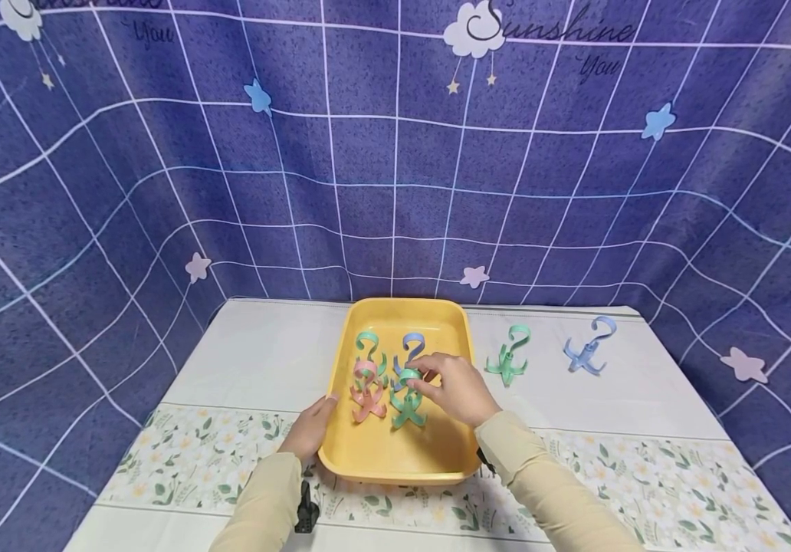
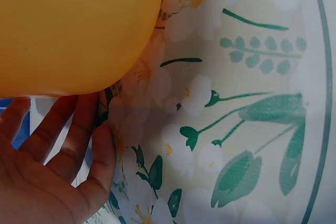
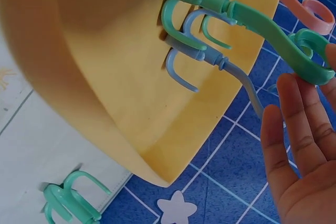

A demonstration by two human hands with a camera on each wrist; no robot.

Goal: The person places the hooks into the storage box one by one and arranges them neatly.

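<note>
My right hand (image 1: 452, 383) pinches the curved top of a green multi-prong hook (image 1: 408, 410), which stands on its prongs inside a yellow tray (image 1: 395, 466). In the right wrist view the fingertips of the right hand (image 3: 304, 150) meet the curl of that green hook (image 3: 257, 22). Just behind it stands a blue hook (image 1: 413, 342). To its left are a pink hook (image 1: 369, 402) and, farther back, another green hook (image 1: 368, 339). My left hand (image 1: 310, 428) touches the tray's left side; in the left wrist view its fingers extend against the outer wall.
Right of the tray, a green hook (image 1: 507, 362) and a blue hook (image 1: 585, 356) stand on the white tablecloth (image 1: 644, 399). A floral band crosses the cloth. Behind the table hangs a blue gridded curtain (image 1: 395, 153).
</note>
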